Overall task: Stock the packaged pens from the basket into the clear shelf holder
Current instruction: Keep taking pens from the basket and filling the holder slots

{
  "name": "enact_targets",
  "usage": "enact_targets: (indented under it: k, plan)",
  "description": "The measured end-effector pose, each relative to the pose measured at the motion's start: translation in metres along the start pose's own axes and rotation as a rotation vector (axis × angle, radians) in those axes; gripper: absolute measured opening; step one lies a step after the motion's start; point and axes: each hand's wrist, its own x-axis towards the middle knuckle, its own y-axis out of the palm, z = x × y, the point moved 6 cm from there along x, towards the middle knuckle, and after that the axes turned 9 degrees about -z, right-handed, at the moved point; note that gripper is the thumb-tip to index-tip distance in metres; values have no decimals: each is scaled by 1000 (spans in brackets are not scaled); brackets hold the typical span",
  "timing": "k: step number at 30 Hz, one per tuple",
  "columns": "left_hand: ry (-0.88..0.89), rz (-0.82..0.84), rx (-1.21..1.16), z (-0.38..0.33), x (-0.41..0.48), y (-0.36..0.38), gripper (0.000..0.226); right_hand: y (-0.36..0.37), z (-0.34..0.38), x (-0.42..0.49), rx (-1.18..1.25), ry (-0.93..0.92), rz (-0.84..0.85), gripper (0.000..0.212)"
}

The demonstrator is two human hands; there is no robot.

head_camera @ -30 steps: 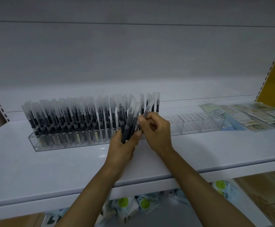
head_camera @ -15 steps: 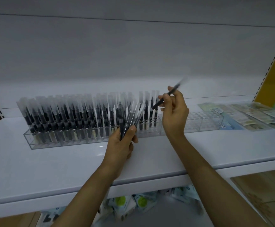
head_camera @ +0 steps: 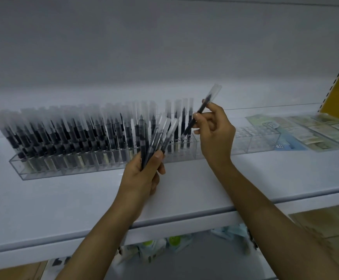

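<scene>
My right hand (head_camera: pixel 213 134) pinches one pen (head_camera: pixel 200 112) just above the holder (head_camera: pixel 255 144). The pen's long axis is tilted, sleeve end up and away, lower tip aimed down at the free slots beside the stocked pens (head_camera: pixel 73 134). My left hand (head_camera: pixel 144 176) grips a fanned bundle (head_camera: pixel 158 136) of pens in front of the holder's middle, so the right is nearer those slots; I judge the pen must swing upright before dropping in, and the basket is out of view.

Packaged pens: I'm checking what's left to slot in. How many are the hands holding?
5: one pen pinched in the right hand over the clear holder, four in the bundle fanned in the left hand; others may hide behind them.
</scene>
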Motion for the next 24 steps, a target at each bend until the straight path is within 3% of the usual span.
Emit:
enact_targets:
  k: [7, 24]
  plan:
    - [16, 22, 15, 1, -2, 0, 16, 9, -6, -7, -141, 1, 116, 29]
    - [-5, -13, 13, 0, -1, 0, 15, 10, -10, -11, -271, -6, 115, 18]
